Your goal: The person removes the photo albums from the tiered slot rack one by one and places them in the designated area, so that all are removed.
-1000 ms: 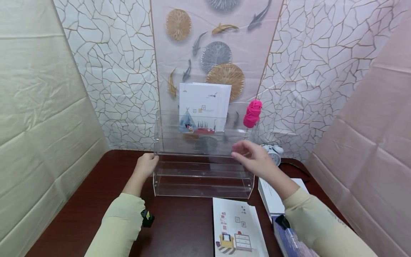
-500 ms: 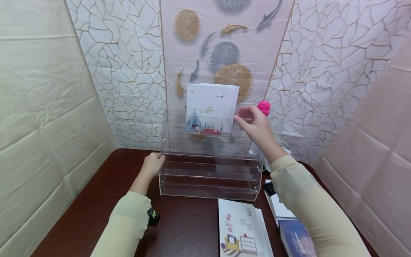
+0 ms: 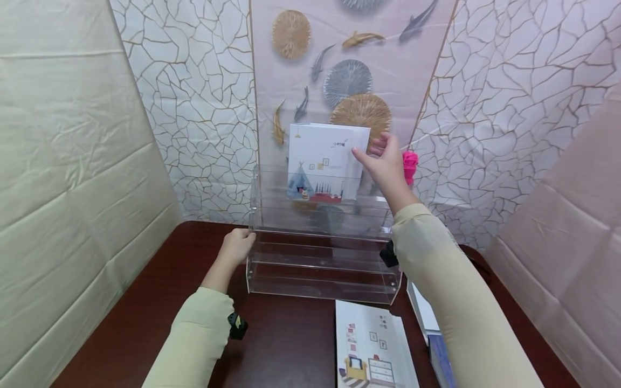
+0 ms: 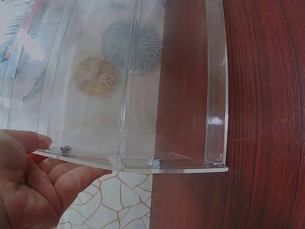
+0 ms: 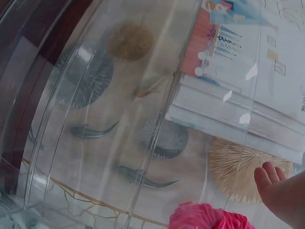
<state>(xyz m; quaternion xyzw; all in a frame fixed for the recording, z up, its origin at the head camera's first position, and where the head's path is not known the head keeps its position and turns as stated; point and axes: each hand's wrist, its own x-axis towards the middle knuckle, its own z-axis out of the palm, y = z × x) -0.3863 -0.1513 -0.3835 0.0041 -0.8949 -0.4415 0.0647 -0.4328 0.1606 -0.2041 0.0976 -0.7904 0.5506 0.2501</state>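
Observation:
A clear acrylic display rack point(image 3: 322, 290) with stepped shelves stands on the dark red table. In its top tier leans a white book point(image 3: 330, 153) with a blue tent drawn on the cover. My left hand point(image 3: 236, 245) grips the rack's left side panel, thumb inside and fingers outside, as the left wrist view shows. My right hand point(image 3: 388, 164) is raised at the book's upper right edge, thumb overlapping the cover in the head view. From the right wrist, a small gap shows between my fingers point(image 5: 270, 172) and the book point(image 5: 238, 71).
A bundle of pink yarn point(image 3: 409, 166) is at the rack's top right, behind my wrist. Another white illustrated book point(image 3: 366, 337) lies on the table in front. Further right are a white book point(image 3: 423, 308) and a blue one point(image 3: 440, 358), partly covered by my sleeve.
My right hand has risen from the rack's middle tier to the upper right edge of the book. My left hand keeps its grip. The head view has shifted slightly.

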